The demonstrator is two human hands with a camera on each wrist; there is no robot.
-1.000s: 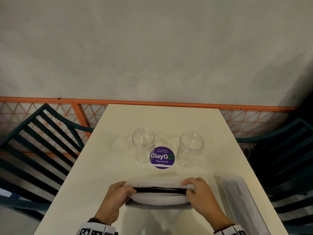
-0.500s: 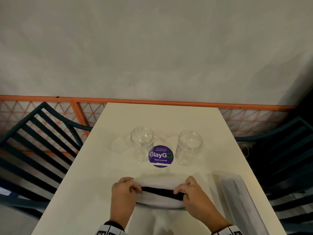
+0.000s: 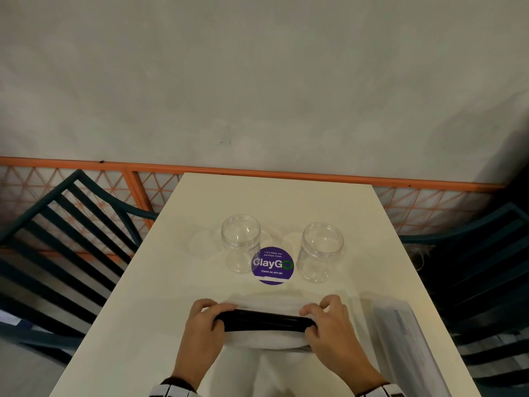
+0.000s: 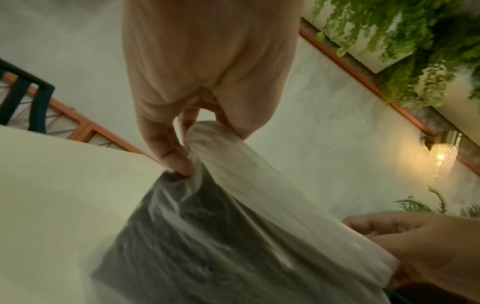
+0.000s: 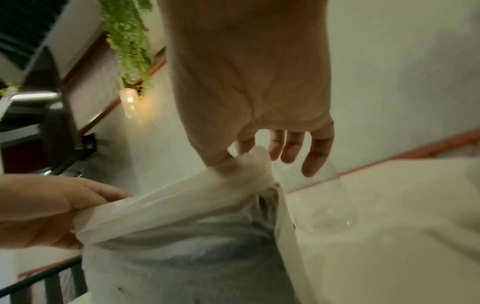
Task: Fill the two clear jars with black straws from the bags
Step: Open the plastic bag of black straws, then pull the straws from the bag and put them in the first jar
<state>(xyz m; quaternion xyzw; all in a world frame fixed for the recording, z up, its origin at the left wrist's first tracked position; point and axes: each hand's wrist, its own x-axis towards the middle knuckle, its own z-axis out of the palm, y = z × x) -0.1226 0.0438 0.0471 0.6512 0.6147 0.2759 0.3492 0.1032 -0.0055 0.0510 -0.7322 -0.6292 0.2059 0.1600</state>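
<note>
From the head view, my left hand (image 3: 204,325) and right hand (image 3: 329,325) each pinched one end of the bag's (image 3: 266,340) mouth, stretching it wide. The bag lay on the desk (image 3: 286,202) on the near side of the sticker (image 3: 272,266), its mouth running left to right. The straws (image 3: 264,320) showed as a dark band in the opening, between my hands. Two empty jars, left (image 3: 241,243) and right (image 3: 322,252), flanked the sticker, the right one nearer my right hand. A second bag (image 3: 406,339) lay right of the first.

From the left wrist, thumb and fingers (image 4: 171,156) gripped translucent film over grey straws (image 4: 182,236).

From the right wrist, thumb and forefinger pinched the film (image 5: 182,197); the other fingers (image 5: 296,148) hung loose.
</note>
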